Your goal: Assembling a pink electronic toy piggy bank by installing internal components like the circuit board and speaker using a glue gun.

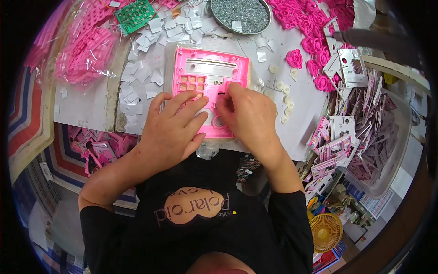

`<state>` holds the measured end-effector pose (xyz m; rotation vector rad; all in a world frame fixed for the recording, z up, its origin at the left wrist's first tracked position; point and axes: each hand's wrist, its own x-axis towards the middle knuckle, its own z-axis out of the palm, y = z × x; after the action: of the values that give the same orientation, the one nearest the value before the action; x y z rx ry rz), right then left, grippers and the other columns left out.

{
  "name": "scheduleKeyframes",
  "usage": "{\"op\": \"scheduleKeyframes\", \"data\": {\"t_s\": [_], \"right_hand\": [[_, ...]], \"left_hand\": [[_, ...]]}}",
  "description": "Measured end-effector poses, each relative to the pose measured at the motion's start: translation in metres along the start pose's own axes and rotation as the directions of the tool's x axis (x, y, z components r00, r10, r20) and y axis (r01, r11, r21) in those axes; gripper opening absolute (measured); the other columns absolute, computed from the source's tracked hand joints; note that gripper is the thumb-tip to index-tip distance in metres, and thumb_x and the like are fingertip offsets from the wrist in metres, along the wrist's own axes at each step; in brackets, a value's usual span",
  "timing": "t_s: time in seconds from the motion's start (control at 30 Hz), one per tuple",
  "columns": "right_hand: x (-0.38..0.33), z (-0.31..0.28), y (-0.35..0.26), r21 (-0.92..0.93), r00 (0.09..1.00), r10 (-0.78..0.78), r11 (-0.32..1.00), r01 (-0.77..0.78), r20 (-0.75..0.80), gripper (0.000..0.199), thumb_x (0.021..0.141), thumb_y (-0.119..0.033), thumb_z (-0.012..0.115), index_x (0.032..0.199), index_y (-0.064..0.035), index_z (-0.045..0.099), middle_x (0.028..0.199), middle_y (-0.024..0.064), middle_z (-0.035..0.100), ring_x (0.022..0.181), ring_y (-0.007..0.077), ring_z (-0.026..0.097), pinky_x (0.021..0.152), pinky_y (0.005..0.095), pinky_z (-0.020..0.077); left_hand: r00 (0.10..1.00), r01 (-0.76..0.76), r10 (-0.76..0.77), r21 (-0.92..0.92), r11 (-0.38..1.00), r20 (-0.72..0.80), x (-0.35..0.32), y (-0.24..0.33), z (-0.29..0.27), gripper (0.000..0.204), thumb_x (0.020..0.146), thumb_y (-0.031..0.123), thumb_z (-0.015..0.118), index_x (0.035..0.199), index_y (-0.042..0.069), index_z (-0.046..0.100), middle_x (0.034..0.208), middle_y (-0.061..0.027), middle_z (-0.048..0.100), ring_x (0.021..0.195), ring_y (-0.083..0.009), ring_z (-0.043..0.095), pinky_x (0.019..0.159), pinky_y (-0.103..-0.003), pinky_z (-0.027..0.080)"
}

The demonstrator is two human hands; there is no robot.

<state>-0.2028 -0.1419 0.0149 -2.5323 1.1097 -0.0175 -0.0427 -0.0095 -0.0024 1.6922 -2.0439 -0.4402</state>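
1. Black T-shirt (pixel 246 242), nearest the lens, printed across the chest — fills the lower middle, its two sleeves ending near the elbows.
2. Left hand (pixel 171 128) reaches in from the lower left, fingers spread and apart, laid over the left and lower part of a pink plastic panel (pixel 212 91).
3. Right hand (pixel 248 114) bends over the panel's right side, thumb and fingers drawn close together at its surface; cannot tell whether they pinch a small piece.
4. Panel lies on the worktable (pixel 299 132) straight ahead of the person, a silvery slotted strip (pixel 212 67) along its far end, a grid of square openings beside the left fingers, a round ring (pixel 219 122) close to the right hand.
5. Just right of the panel: small white round pieces (pixel 287 99), scattered. Left: loose white squares (pixel 132 91), many overlapping.
6. Far side: round dish (pixel 246 33) of small metal pieces; green circuit boards (pixel 135 17); pink parts in a clear bag (pixel 86 57).
7. Far right: heaped pink ring-shaped parts (pixel 315 59).
8. Right edge — flat white-and-pink printed pieces (pixel 337 141) crowd a clear bin (pixel 397 169); yellow basket (pixel 340 229) lower down.
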Motion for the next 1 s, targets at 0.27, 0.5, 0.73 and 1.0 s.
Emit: {"op": "scheduleKeyframes", "data": {"t_s": [0.27, 0.5, 0.73, 1.0], "right_hand": [[0.001, 0.000, -0.005, -0.029, 0.996, 0.083, 0.996, -0.082, 0.029, 0.020, 0.084, -0.022, 0.074, 0.085, -0.0079, 0.061, 0.070, 0.0092, 0.069, 0.062, 0.0316, 0.068, 0.056, 0.0429, 0.0502], [-0.003, -0.017, 0.005, 0.244, 0.999, 0.052, 0.969, -0.048, -0.008, 0.022, 0.083, -0.016, 0.077, 0.088, -0.0077, 0.058, 0.063, 0.0060, 0.064, 0.057, 0.0224, 0.065, 0.053, 0.0353, 0.0474], [0.012, -0.120, 0.121, 0.020, 0.220, -0.145, 0.791, 0.611, -0.965, 0.031, 0.090, 0.005, 0.060, 0.121, 0.0019, 0.055, 0.097, 0.0131, 0.065, 0.089, 0.0212, 0.066, 0.074, 0.0271, 0.0549], [0.090, -0.154, 0.064, 0.743, 0.812, -0.354, 0.344, 0.574, -0.464, 0.066, 0.089, -0.031, 0.073, 0.138, 0.0032, 0.047, 0.090, 0.0204, 0.070, 0.072, 0.0273, 0.069, 0.069, 0.0345, 0.0580]], "left_hand": [[0.999, 0.001, -0.005, -0.094, 0.996, -0.047, 0.026, -0.010, -0.026, 0.033, 0.081, 0.019, 0.074, 0.111, 0.006, 0.067, 0.123, -0.0111, 0.062, 0.116, -0.0313, 0.058, 0.095, -0.044, 0.044], [0.979, 0.198, -0.186, 0.197, 0.960, -0.079, 0.202, -0.081, -0.031, 0.018, 0.083, 0.019, 0.062, 0.087, 0.007, 0.076, 0.092, -0.0183, 0.074, 0.091, -0.0344, 0.072, 0.097, -0.050, 0.047], [0.989, -0.025, -0.045, 0.462, 0.886, 0.141, 0.259, -0.102, 0.007, 0.017, 0.083, 0.015, 0.059, 0.081, 0.009, 0.075, 0.087, -0.0176, 0.074, 0.085, -0.0335, 0.071, 0.091, -0.051, 0.046], [0.997, 0.068, -0.072, 0.310, 0.948, 0.002, 0.234, -0.090, -0.013, 0.020, 0.085, 0.020, 0.059, 0.079, 0.008, 0.073, 0.081, -0.0150, 0.073, 0.083, -0.0331, 0.071, 0.087, -0.050, 0.047]]}}
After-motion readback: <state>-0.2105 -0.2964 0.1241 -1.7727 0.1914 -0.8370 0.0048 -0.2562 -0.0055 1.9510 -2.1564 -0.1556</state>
